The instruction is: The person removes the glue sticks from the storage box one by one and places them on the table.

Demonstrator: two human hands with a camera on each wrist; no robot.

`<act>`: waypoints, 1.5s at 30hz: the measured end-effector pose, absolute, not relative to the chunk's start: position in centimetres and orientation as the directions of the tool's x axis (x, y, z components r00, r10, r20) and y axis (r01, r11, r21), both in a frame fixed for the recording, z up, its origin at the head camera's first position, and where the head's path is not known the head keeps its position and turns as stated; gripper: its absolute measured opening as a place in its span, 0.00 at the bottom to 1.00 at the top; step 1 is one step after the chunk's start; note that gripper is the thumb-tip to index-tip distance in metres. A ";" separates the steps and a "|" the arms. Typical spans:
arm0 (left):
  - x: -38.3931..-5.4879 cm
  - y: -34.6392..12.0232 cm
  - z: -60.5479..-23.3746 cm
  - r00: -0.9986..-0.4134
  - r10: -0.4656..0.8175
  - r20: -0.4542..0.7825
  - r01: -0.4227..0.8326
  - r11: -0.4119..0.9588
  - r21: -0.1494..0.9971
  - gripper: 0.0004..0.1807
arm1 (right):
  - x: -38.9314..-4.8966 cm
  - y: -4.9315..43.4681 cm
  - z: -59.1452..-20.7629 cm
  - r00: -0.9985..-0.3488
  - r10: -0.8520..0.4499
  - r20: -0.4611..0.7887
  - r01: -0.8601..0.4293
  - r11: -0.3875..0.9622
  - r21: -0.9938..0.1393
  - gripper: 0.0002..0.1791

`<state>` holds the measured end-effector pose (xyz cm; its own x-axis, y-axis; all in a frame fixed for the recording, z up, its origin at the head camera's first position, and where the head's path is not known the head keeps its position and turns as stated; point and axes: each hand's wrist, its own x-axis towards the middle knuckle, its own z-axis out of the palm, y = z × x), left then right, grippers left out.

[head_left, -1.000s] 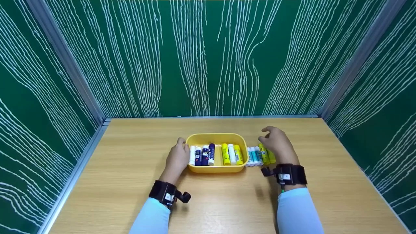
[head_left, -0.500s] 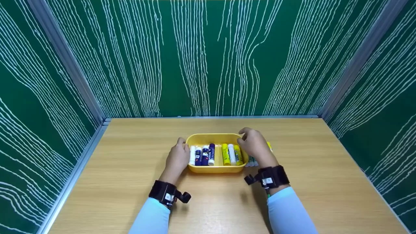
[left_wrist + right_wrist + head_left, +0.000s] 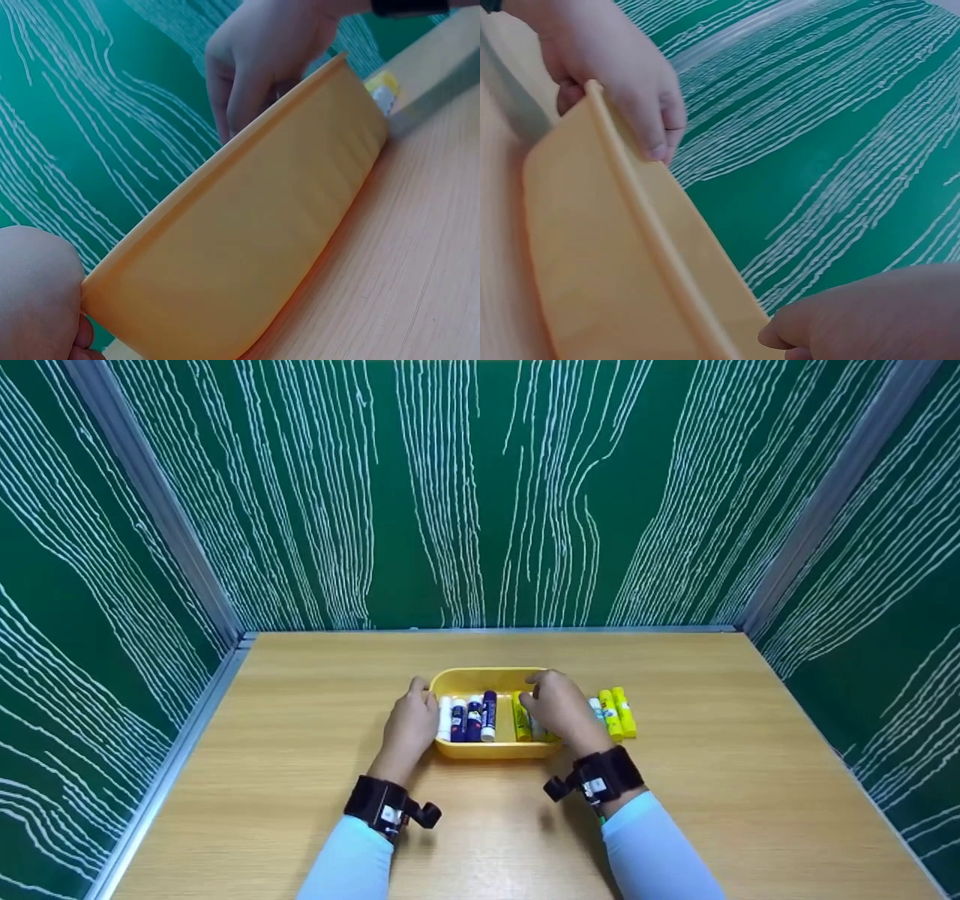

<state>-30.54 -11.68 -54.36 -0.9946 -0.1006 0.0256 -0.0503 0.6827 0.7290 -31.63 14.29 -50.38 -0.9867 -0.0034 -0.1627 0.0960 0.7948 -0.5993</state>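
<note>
A yellow plastic bin (image 3: 499, 751) stands mid-table, with glue sticks lying side by side in it. My left hand (image 3: 410, 725) grips its left end; in the right wrist view, the left hand (image 3: 619, 71) has its thumb inside the rim and fingers outside. Over the bin's right part is my right hand (image 3: 561, 706), thumb and forefinger apart, their tips near a yellow glue stick (image 3: 521, 718). The left wrist view has the right hand (image 3: 266, 64) with fingers reaching below the far rim, their tips hidden. At the bin's left are a white glue stick (image 3: 445, 720) and several purple-and-white glue sticks (image 3: 474, 720).
Right of the bin, yellow glue sticks (image 3: 616, 712) lie on the wooden table (image 3: 300, 735), beside a teal-and-white glue stick (image 3: 596, 708) partly hidden by my right hand. Green walls (image 3: 495, 495) with white lines enclose the back and both sides.
My right hand has moved left from the yellow glue sticks on the table to over the bin's right half and lowered into it. The left hand has stayed on the bin's left end.
</note>
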 end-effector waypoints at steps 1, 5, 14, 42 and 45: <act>-30.6 -11.7 -54.4 -0.995 -0.100 0.023 -0.052 0.681 0.730 0.20 | -31.6 14.1 -50.6 -0.985 -0.002 -0.173 0.105 0.790 -0.604 0.27; -30.6 -11.7 -54.4 -0.995 -0.099 0.024 -0.051 0.685 0.727 0.20 | -31.6 13.6 -51.3 -0.985 -0.013 -0.173 0.096 0.788 -0.608 0.27; -30.4 -11.7 -54.4 -0.993 -0.099 0.063 -0.025 0.703 0.711 0.17 | -31.4 12.9 -52.3 -0.994 -0.077 -0.079 -0.016 0.807 -0.590 0.26; -30.4 -11.7 -54.3 -0.994 -0.094 0.056 -0.025 0.696 0.718 0.19 | -31.0 11.3 -52.5 -0.990 -0.082 -0.111 -0.012 0.850 -0.527 0.11; -30.4 -11.8 -54.4 -0.994 -0.094 0.059 -0.023 0.695 0.719 0.20 | -31.0 11.4 -52.6 -0.990 -0.094 -0.105 -0.027 0.858 -0.513 0.13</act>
<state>-30.41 -11.76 -54.36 -0.9938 -0.0939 0.0593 -0.0227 0.6947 0.7189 -31.03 11.38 -52.57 -0.9900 -0.0941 -0.1048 -0.0273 0.8580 -0.5129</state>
